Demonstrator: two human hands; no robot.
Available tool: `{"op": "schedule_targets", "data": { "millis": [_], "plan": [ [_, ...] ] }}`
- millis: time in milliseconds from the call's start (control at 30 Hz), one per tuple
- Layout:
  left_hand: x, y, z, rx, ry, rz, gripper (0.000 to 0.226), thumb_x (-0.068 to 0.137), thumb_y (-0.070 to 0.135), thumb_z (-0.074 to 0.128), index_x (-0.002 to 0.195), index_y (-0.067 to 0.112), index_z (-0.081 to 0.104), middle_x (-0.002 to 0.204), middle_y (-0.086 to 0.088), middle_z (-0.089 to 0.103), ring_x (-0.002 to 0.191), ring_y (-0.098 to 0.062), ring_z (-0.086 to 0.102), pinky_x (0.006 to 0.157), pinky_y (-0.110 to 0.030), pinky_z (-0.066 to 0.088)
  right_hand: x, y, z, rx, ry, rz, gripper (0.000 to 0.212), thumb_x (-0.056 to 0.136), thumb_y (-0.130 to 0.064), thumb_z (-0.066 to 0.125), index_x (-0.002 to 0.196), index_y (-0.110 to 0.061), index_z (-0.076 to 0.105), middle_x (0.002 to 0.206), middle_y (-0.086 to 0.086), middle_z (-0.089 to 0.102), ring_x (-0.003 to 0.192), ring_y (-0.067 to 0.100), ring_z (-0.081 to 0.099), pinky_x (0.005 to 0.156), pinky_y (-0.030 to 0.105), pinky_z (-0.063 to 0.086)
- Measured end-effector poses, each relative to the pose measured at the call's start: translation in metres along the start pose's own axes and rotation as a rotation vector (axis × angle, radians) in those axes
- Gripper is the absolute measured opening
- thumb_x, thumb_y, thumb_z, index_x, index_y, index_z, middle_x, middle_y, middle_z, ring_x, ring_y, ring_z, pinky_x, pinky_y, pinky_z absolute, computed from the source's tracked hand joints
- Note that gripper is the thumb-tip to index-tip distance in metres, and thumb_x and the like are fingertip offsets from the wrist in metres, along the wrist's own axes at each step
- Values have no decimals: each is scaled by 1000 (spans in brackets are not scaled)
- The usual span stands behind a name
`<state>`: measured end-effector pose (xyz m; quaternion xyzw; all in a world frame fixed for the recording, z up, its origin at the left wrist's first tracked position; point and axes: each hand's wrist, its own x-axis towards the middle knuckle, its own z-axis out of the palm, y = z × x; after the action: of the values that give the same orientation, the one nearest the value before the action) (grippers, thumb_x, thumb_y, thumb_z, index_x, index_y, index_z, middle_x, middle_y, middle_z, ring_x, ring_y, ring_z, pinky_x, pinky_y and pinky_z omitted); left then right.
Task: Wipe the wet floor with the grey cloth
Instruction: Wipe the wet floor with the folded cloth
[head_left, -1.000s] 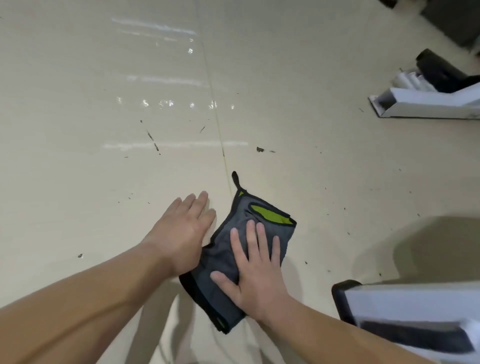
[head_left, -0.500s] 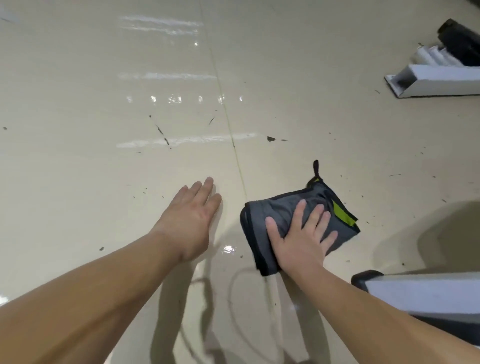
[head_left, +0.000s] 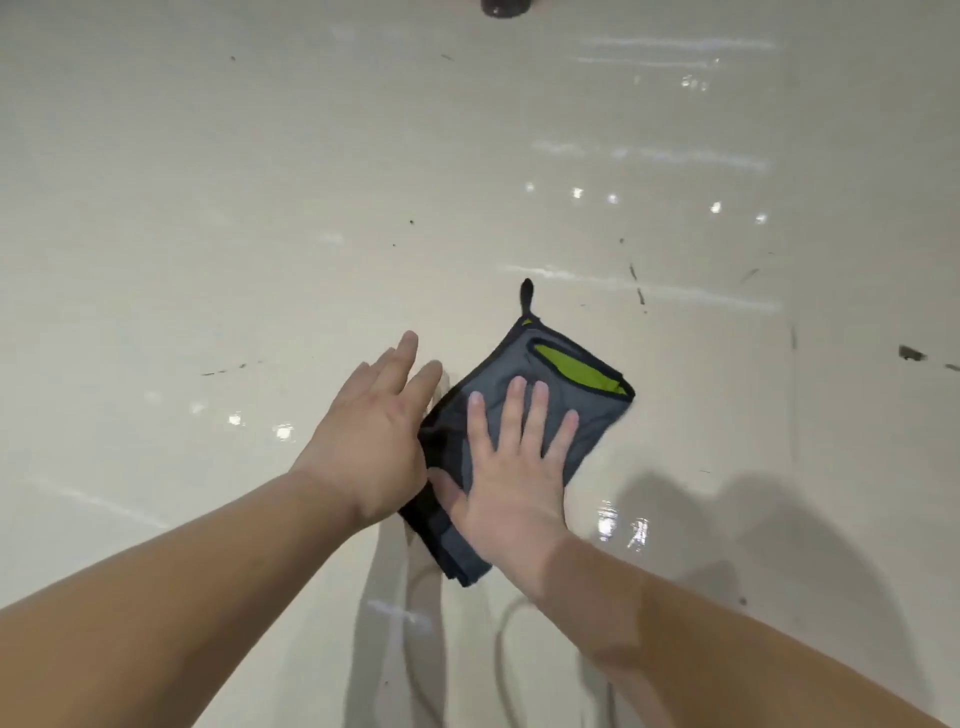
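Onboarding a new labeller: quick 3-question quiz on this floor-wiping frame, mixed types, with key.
1. True or false: the right hand lies flat on the grey cloth.
2. The cloth's inner lining shows: A red, B lime green, C white?
3. Fill in: the cloth's black hanging loop points ____ from the person.

Key: 1 true. 2 B. 3 away. The left hand is open at the cloth's left edge.

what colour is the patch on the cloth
Lime green patch on the grey cloth, head view.
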<state>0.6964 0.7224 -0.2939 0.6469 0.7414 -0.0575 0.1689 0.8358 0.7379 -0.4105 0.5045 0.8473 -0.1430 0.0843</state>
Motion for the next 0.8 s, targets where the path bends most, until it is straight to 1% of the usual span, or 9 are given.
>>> {"op": "schedule_targets", "data": {
  "millis": [133,267,367,467,567,600,667,700,800],
  "plan": [
    [-55,-55,-29,72,-50,-179,70,93,6,44,158,19,21,171,-9,-8,154,-27,11,125,-32,11,-14,-81,5,-131,-109,-363,92,93,-78,10,161,-22,-15,160,28,-34,144,50,-36,111,74,-12],
    [-80,-88,-24,45,-101,-257,56,95,10,43,150,15,33,171,-11,-2,152,-24,19,120,-30,22,-40,-87,14,-173,-128,-534,90,94,-78,9,163,-23,-7,162,24,-30,146,45,-36,114,72,-12],
    [-77,-86,14,7,-112,-117,61,92,13,44,152,14,32,170,-14,3,153,-24,19,121,-28,23,-43,-85,16,-152,-134,-544,90,93,-78,12,162,-22,-7,164,20,-28,148,38,-36,116,70,-14],
    [-71,-74,63,-114,-110,57,75,94,13,43,162,15,13,171,-9,-5,158,-20,2,126,-28,14,-39,-77,15,34,-100,-575,91,93,-65,33,164,-18,1,171,11,-8,155,27,-25,123,61,-9],
    [-69,-68,101,-245,-89,81,68,106,30,32,163,31,-5,169,-9,-20,155,-23,-22,127,-34,-7,-43,-42,0,303,-127,-516,82,90,-30,50,164,-16,16,172,-5,10,158,14,-7,128,50,2],
    [-67,-68,111,-223,-92,103,67,107,41,28,160,39,-13,167,-9,-29,152,-26,-32,126,-40,-12,-50,-33,-9,267,-109,-472,76,91,-25,50,162,-17,24,170,-7,17,159,16,-2,128,50,3],
    [-65,-69,123,-129,-142,113,71,102,62,19,153,46,-26,157,-10,-46,143,-29,-46,123,-51,-19,-70,-31,-27,109,-103,-380,67,90,-23,49,156,-15,39,166,-4,31,158,20,9,128,49,8],
    [-64,-71,126,-99,-166,118,74,99,69,15,152,45,-30,153,-11,-51,141,-30,-49,121,-53,-20,-81,-37,-34,72,-63,-324,61,89,-22,50,149,-13,48,162,1,39,156,24,21,127,48,16],
    [-58,-83,126,-49,-190,217,80,97,72,17,154,39,-29,152,-13,-52,139,-31,-50,120,-54,-22,-103,-72,-62,174,84,-64,35,96,-20,53,126,-8,66,136,13,62,133,29,52,111,39,41]
  ]
}}
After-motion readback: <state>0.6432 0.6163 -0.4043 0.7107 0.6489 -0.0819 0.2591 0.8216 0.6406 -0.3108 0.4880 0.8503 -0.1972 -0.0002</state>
